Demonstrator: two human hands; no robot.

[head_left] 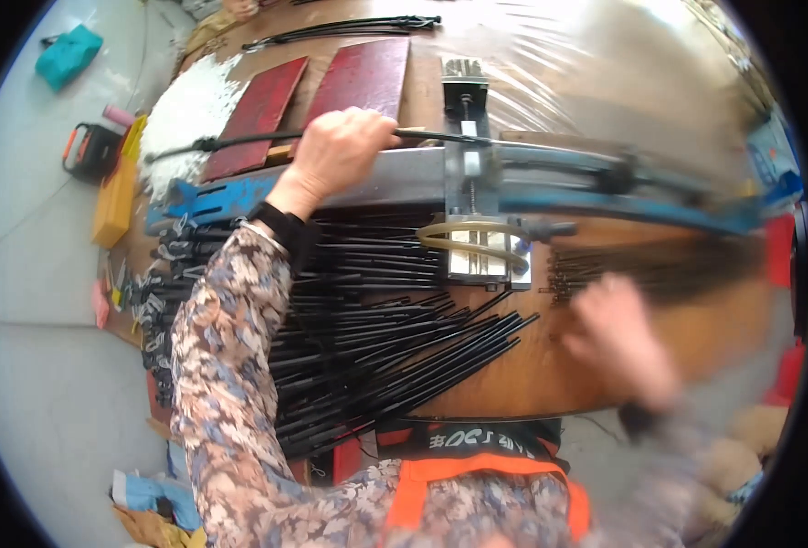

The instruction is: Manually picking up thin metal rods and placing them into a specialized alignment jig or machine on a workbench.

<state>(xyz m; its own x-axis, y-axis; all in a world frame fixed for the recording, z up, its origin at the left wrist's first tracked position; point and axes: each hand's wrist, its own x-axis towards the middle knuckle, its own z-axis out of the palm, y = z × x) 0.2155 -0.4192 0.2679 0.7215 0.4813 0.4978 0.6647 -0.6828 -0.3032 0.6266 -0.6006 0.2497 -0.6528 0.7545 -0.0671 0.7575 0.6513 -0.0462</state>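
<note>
My left hand [344, 151] is closed around a thin black rod [248, 139], held level above a long metal and blue bar [404, 178]. The rod's right part reaches a metal clamping fixture [470, 169] that stands across the bar; whether it is clamped I cannot tell. A yellowish hose [436, 239] loops over the fixture's near end. On the right, my right hand [616, 320] is smeared by motion, beside a bundle of thin dark rods [641, 269]. Its fingers are too blurred to read.
Many black rods [376, 365] lie heaped on the brown table [495, 384] at the near left. Two dark red boards [358, 78], a white granular pile [184, 114] and more black rods [349, 30] lie farther back. Clear plastic sheeting [559, 55] covers the far right.
</note>
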